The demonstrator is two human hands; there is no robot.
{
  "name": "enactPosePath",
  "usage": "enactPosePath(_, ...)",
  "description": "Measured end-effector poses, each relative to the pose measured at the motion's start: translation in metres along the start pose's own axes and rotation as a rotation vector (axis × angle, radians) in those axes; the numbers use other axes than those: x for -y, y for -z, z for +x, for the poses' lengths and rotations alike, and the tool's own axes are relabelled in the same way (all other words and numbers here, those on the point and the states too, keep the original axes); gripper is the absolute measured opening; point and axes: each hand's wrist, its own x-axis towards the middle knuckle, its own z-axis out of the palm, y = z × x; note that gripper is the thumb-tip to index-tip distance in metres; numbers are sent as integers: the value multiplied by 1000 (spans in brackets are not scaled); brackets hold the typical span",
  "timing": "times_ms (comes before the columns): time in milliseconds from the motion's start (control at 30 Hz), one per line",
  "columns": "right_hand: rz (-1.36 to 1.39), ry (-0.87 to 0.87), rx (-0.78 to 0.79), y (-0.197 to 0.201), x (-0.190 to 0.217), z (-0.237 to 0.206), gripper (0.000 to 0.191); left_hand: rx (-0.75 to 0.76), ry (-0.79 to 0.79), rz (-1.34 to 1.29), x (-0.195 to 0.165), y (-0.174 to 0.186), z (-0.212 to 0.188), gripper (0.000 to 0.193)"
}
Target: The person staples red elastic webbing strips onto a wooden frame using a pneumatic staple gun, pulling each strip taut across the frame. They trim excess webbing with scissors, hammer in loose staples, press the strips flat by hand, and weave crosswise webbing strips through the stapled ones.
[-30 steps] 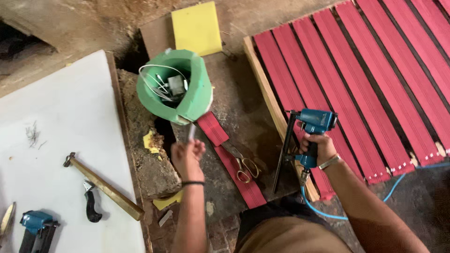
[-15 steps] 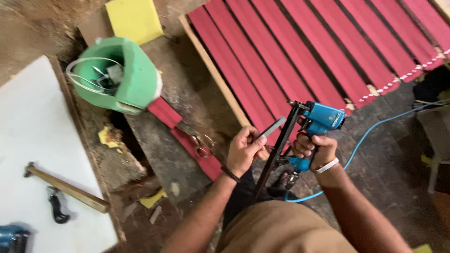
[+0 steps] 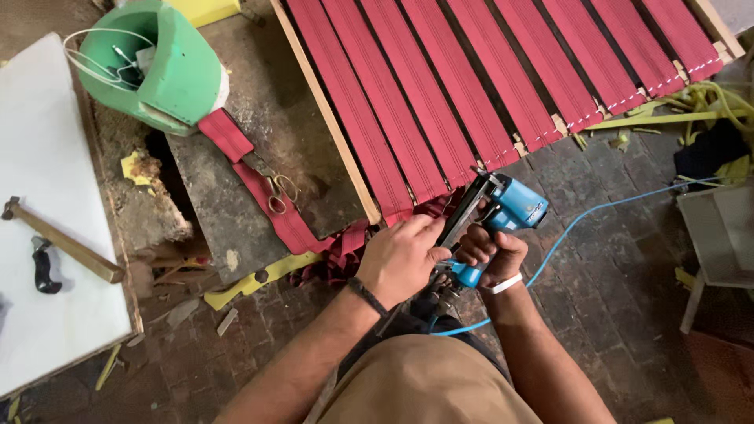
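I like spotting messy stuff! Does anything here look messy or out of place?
Yes. Yellow foam scraps lie scattered on the brick floor, and scissors sit loose on a red strap. Both hands, left hand and right hand, grip the blue staple gun.

Staple gun [image 3: 503,216]: blue plastic body, slightly glossy — black matt metal magazine rail.
Air hose [image 3: 597,212]: smooth blue plastic.
Webbing straps [image 3: 440,86]: dark red woven cloth, matt, ribbed along the length.
Frame rail [image 3: 326,118]: bare pale wood, unfinished.
Scissors [image 3: 275,188]: dull metal.
Hammer [image 3: 63,242]: worn wooden handle, dark metal head.
Board [image 3: 47,157]: white, smooth, matt.
Bucket [image 3: 169,67]: green plastic, scuffed.
Floor [image 3: 613,283]: rough brick — dusty.
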Motion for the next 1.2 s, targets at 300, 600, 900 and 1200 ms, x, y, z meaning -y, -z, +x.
enactPosePath(300,-45,181,-47,-17,19,-12,57,130,561,-1362,46,-51,-65,43)
enactPosePath(600,-405,-90,-295,-53,2,-9,62,128,497,-1597,44,-90,-20,57)
enactPosePath(900,-1129,-30,-467,-40,-13,18,15,-328,762,-1101,149,-196,-42,40)
enactPosePath(1200,-1449,-48,-544,19,-26,67,11,-739,883,-597,174,-211,-48,35)
